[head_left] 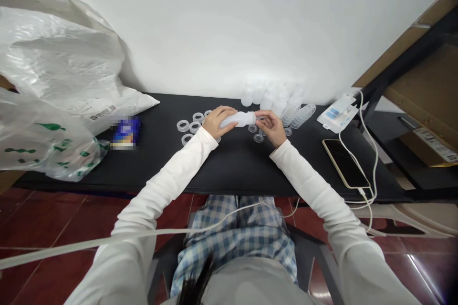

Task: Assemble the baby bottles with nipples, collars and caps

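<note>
My left hand (pixel 216 121) is wrapped round a small white plastic bottle (pixel 240 118), held on its side just above the black table (pixel 232 162). My right hand (pixel 270 126) has its fingers pinched at the bottle's neck end; what they pinch is too small to make out. Several white ring-shaped caps (pixel 189 126) lie on the table left of my left hand. A few small clear round pieces (pixel 258 137) lie under and beside my right hand. More white bottles (pixel 272 95) stand in a cluster against the wall behind my hands.
Large plastic bags (pixel 53 95) fill the table's left end, with a blue packet (pixel 125 132) beside them. Stacked clear lids (pixel 302 115) lie right of the bottles. A white box (pixel 338 113), a phone (pixel 345 163) and white cables (pixel 372 162) are at the right. A wooden shelf (pixel 422 81) stands further right.
</note>
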Available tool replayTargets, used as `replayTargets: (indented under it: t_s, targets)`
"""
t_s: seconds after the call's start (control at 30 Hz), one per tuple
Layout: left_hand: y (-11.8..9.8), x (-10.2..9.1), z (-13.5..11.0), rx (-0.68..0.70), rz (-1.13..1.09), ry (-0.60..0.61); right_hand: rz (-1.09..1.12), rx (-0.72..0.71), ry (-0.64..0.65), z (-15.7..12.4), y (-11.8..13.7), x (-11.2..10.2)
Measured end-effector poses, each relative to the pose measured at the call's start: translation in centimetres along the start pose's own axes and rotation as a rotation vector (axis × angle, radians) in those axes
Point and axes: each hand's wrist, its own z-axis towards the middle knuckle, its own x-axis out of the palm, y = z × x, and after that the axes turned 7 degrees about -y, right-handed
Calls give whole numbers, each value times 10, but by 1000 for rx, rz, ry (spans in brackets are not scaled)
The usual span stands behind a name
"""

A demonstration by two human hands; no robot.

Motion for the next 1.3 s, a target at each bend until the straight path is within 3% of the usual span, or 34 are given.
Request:
replayTargets:
  t_s: [0.23, 0.43, 0.7, 0.9, 1.03, 1.13, 1.3]
  targets:
    - [-7, 1, -1, -192, -111, -117, -24, -4, 23, -2, 0, 4]
    - [-6, 2, -3, -154, -113, -109, -206, 20, -7, -3, 0, 5]
    - [-13, 2, -7, -88, -104, -76, -761, -280, 71, -5, 1, 0]
    - [-12, 1, -2, -206, -174, -92, -783, -418, 219, -8, 12, -4]
    - [-10, -2, 2, -266, -323, 26, -780, -461, 288, -8, 14, -3]
    - [-7, -5, 3, -203, -337, 104, -767, -457, 277, -6, 11, -6]
    - [-3, -3, 1, 106, -124, 178, -797, -419, 217, 0, 2, -15]
